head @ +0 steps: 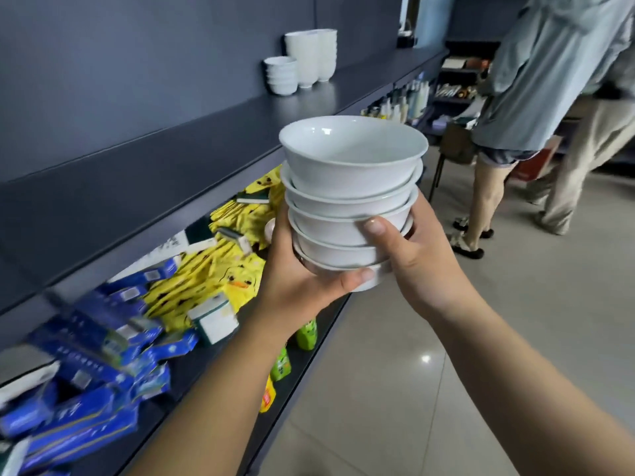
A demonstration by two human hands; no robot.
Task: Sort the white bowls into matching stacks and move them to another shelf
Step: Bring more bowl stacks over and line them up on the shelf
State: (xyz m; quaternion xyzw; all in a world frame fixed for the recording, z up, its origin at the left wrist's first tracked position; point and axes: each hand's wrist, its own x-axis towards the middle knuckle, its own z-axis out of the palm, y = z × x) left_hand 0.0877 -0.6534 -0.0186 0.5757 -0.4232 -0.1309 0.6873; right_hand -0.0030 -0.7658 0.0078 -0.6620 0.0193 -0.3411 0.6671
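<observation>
— Where are the bowls right now?

— In my hands. I've got a stack of white bowls [350, 207], five or so nested, up in the air just off the edge of the dark shelf [171, 149].

— How are you holding it?

— With both hands. My left hand [295, 280] cups the lowest bowls from the shelf side, thumb curled across the front and fingers round the back, mostly hidden. My right hand [412, 255] grips from the other side, thumb pressed on a middle bowl. One hold is low and one is higher, so the stack can't lean.

— Why nested?

— They look like one size, with the rims sitting evenly, so they go in a single trip.

— Where to?

— Further along that shelf stand a short stack of small bowls [281, 75] and, just beside it, taller stacks of deep bowls [311, 56], each kind on its own. I reckon mine wants its own spot near them, not on top.

— Anything to watch?

— Glazed bowls slip easily, and another person [536, 97] stands in the aisle ahead. The lower shelf is crowded with blue boxes [86, 389] and yellow packets [213, 269].
</observation>
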